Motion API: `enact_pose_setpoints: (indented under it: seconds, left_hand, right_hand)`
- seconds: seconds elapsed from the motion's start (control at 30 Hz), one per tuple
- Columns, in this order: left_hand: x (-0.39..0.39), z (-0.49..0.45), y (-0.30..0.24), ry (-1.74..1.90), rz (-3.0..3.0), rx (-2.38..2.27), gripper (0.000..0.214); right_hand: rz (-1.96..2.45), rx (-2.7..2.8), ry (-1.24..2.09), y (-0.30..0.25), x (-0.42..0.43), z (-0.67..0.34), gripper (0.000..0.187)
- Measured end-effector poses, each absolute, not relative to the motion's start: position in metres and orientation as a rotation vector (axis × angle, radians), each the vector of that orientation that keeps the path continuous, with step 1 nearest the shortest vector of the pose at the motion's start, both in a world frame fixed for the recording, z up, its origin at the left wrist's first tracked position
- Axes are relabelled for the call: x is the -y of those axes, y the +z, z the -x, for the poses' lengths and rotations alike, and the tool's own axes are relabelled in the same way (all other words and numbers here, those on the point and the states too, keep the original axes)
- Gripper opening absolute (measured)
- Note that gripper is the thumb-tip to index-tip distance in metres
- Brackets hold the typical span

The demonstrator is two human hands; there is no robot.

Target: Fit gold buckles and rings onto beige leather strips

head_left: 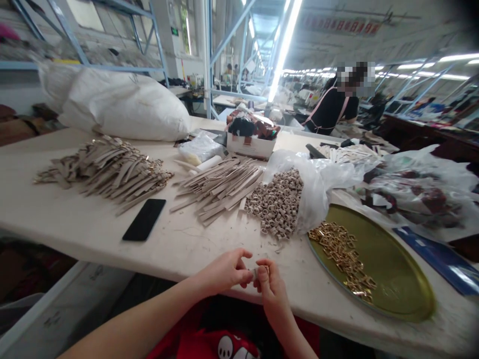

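Observation:
My left hand (pixel 232 269) and my right hand (pixel 272 286) meet just above the front edge of the table. A small pale beige piece (pixel 255 272), perhaps a leather loop, shows between the fingertips. My right thumb and fingers pinch it. The left thumb is pressed against curled fingers right beside it, and what they hold is hidden. Beyond the hands lie a heap of small beige loops (pixel 279 204) spilling from a clear plastic bag (pixel 318 187) and a pile of flat beige strips (pixel 224 184). Gold metal buckles (pixel 342 254) rest in an oval gold tray (pixel 396 279) to the right.
Strips with gold buckles (pixel 112 167) are piled at the left, near a black phone (pixel 144 220). Behind stand a large white sack (pixel 123 104) and a white box (pixel 250 145). A filled plastic bag (pixel 422 194) lies at right. A person (pixel 331 109) works farther back.

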State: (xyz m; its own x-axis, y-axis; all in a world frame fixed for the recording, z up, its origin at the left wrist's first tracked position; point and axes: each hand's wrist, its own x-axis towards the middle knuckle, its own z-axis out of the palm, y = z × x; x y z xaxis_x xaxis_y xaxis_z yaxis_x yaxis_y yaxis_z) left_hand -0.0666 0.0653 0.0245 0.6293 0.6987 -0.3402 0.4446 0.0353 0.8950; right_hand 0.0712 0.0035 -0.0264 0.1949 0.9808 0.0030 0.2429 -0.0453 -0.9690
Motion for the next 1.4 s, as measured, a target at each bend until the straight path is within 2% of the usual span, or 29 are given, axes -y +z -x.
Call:
enact_pose_setpoints:
  seconds: [0.13, 0.23, 0.33, 0.47, 0.63, 0.7, 0.83, 0.93, 1.07, 1.17, 1.27, 1.4]
  left_hand:
    - [-0.08, 0.069, 0.025, 0.301, -1.935, -1.073, 0.044]
    - [-0.116, 0.081, 0.026, 0.265, -2.231, -1.328, 0.03]
    - [-0.158, 0.102, 0.027, 0.294, -2.282, -1.643, 0.023]
    - [-0.186, 0.12, 0.022, 0.277, -2.31, -1.899, 0.013]
    - [-0.175, 0.125, 0.018, 0.295, -2.407, -1.923, 0.011]
    - [-0.166, 0.128, 0.027, 0.454, -2.409, -1.886, 0.011]
    - [-0.14, 0.125, 0.064, 1.008, -2.301, -1.645, 0.012]
    - [-0.116, 0.112, 0.083, 1.2, -2.247, -1.439, 0.013]
    - [-0.096, 0.087, 0.058, 0.966, -2.395, -1.089, 0.012]
    - [-0.091, 0.074, 0.025, 0.7, -2.341, -1.131, 0.011]
    - [-0.084, 0.069, 0.016, 0.575, -2.06, -1.291, 0.012]
    - [-0.072, 0.069, 0.039, 0.475, -1.347, -1.038, 0.015]
  right_hand:
    - [1.537, 1.341, 0.893, -0.027, -0.023, -0.071, 0.034]
    - [1.811, 1.502, 0.626, -0.028, -0.037, -0.08, 0.04]
    - [1.964, 1.598, 0.425, -0.034, -0.042, -0.091, 0.047]
    - [1.876, 1.59, 0.397, -0.046, -0.04, -0.099, 0.043]
    - [1.842, 1.495, 0.446, -0.051, -0.041, -0.103, 0.04]
    - [1.819, 1.479, 0.465, -0.051, -0.042, -0.104, 0.039]
    - [1.797, 1.435, 0.5, -0.049, -0.041, -0.103, 0.037]
    - [1.755, 1.386, 0.526, -0.048, -0.039, -0.102, 0.032]
    - [1.698, 1.333, 0.457, -0.045, -0.041, -0.115, 0.028]
    - [1.883, 1.498, 0.193, -0.037, -0.053, -0.133, 0.026]
    - [2.045, 1.698, -0.018, -0.029, -0.07, -0.147, 0.021]
    - [2.096, 1.805, -0.062, -0.025, -0.08, -0.147, 0.012]
